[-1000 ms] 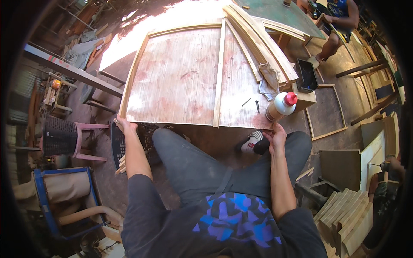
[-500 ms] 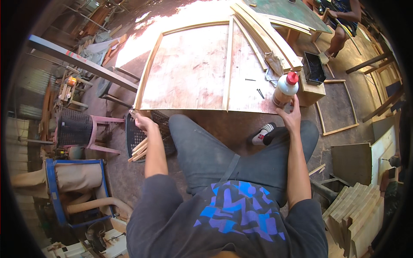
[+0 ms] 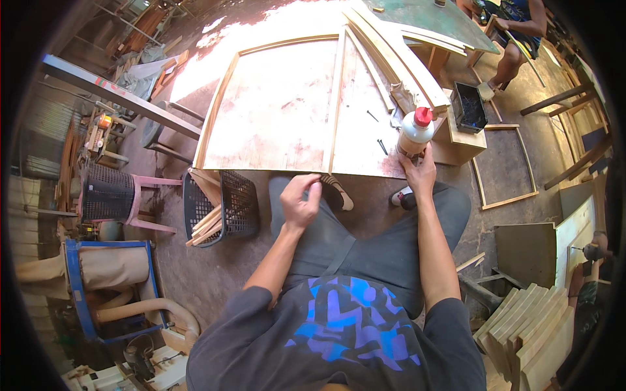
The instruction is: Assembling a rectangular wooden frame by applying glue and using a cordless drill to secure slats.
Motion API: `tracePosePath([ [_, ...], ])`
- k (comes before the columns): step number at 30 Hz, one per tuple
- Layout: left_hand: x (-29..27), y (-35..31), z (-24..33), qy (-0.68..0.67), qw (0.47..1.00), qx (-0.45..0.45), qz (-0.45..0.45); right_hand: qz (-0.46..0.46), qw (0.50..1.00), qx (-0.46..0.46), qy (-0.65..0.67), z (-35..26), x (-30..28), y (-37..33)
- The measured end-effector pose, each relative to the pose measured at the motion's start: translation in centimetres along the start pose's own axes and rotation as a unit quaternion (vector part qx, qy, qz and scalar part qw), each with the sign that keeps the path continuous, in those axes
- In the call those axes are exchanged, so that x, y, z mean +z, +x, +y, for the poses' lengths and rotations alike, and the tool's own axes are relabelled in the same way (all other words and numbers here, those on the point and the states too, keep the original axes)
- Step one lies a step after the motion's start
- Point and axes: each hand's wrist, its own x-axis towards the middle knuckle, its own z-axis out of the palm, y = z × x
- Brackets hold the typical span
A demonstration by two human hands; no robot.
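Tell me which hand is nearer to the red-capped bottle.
The right. The right hand is at the base of the bottle; the left hand is well off to its left, by the near edge of the board.

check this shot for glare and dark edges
Head view: bright light bleaches the floor beyond the wooden panel, and glare pales much of the panel; also in the head view, black fisheye vignetting swallows the corners.
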Motion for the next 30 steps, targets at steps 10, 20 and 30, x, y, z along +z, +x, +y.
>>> tracePosePath([
  [10, 15.8, 12.7, -2.0, 0.085, 0.980, 0.058, -0.169, 0.044, 0.995, 0.066, 0.057, 2.3, 0.4, -3.3],
  [20, 19.0, 14.9, -5.7, 0.172, 0.955, 0.052, -0.236, 0.077, 0.997, 0.005, -0.002, 1.2, 0.7, -1.7],
  [30, 16.2, 12.2, -3.4, 0.161, 0.968, 0.062, -0.181, 0.065, 0.990, -0.113, -0.060, -0.4, 0.9, 0.9],
])
